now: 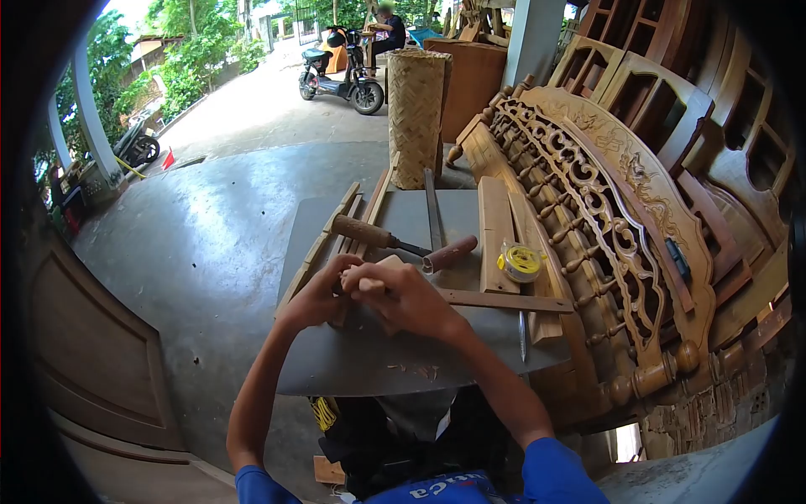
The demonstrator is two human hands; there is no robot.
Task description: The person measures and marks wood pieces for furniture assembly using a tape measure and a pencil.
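Both hands are closed together over the grey table, around a small pale piece of wood that is mostly hidden by the fingers. My left hand grips it from the left, and my right hand wraps it from the right. Just beyond them lies a chisel with a brown wooden handle, its dark blade pointing right. Close by rests a tool with a reddish-brown handle; a long flat metal blade lies beside it. Right of my right hand is a thin wooden bar.
On the grey table lie wood strips, a board, a yellow tape measure, a slim silver tool and shavings. Carved wooden panels lean at right. A woven roll stands behind; a person sits farther off.
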